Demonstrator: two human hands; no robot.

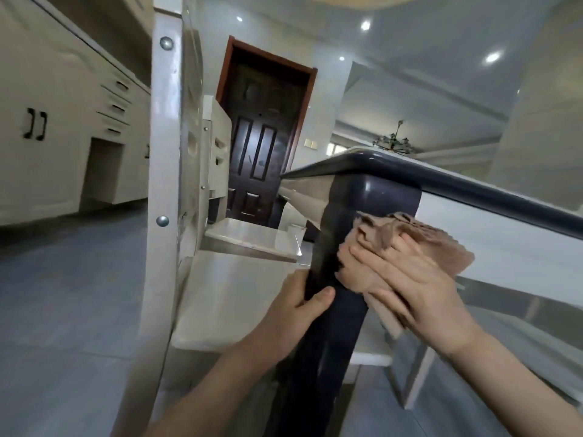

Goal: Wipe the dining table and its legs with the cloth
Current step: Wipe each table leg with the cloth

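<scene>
Gripping bench corner leg (pixel 372 200), left hand (pixel 299 307); pressing cloth (pixel 448 244) on it, flat right hand (pixel 422 291); crowded by cream chair (pixel 164 184) beside.

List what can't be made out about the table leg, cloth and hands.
Head view:
- Table leg: foot cut off by the bottom edge.
- Cloth: middle covered by the right hand.
- Left hand: fingers wrapped behind the leg.
- Table top: upper face unseen, camera sits below the rim.
</scene>
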